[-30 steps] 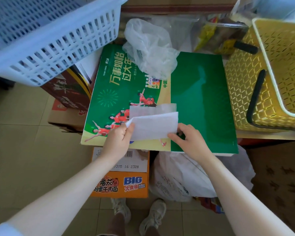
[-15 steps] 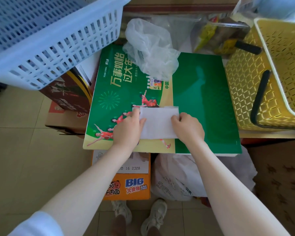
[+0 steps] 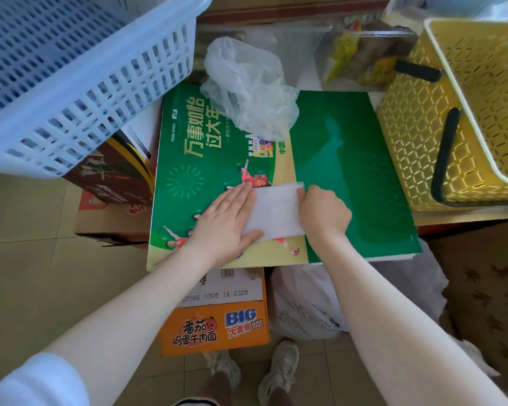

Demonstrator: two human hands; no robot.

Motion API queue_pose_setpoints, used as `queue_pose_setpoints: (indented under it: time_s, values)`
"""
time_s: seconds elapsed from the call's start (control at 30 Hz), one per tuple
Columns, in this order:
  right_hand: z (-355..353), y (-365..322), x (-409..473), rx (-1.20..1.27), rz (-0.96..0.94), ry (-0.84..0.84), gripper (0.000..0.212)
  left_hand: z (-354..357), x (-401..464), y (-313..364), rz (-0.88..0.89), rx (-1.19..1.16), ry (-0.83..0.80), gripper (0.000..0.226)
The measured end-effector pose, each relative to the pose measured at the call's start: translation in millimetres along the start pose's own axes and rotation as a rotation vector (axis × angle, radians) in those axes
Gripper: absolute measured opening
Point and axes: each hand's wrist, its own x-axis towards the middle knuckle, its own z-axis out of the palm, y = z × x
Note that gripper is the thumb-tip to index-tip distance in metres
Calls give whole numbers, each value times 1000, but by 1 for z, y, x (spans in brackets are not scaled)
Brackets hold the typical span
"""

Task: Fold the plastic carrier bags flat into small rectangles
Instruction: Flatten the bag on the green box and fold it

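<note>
The folded white bag [image 3: 277, 212] is lying flat on the green box [image 3: 349, 177], toward its 6 o'clock edge. The left hand [image 3: 226, 222] is pressing it with fingers spread straight; the right hand [image 3: 323, 213], fingers curled, is pinching its 3 o'clock end. A crumpled clear bag [image 3: 247, 89] is sitting at 12 o'clock.

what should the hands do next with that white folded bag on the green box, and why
Probably slide the flat left hand rightward across the white folded plastic bag to press it flat. It already lies as a small rectangle on the green printed cardboard box, the right hand steadies its right edge, and a crumpled clear plastic bag waits behind.
</note>
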Motion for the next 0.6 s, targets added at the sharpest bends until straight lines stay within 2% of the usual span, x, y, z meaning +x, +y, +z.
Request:
queue_pose_setpoints:
  time_s: [0.07,0.13,0.2,0.27,0.37,0.47,0.6]
  values:
    - [5,3,-9,-10,-211,287,21,0,-3,-1,-9,8,-1,88]
    - [12,0,-19,-27,-503,474,30,-1,-2,-2,-5,-2,-22,90]
    - [24,-7,-29,-43,-717,403,44,-2,-2,-4,6,-18,-21,93]
    - [33,-11,-32,-51,-755,228,53,-3,-3,-7,31,-27,-14,97]
    - [38,-6,-27,-100,-704,35,70,-4,-4,-14,62,-6,-21,97]
    - [33,9,-20,-117,-641,-41,86,-6,-3,-18,73,-6,-44,95]
    - [22,30,-14,-169,-521,-77,83,-3,-3,-19,71,-4,-58,96]
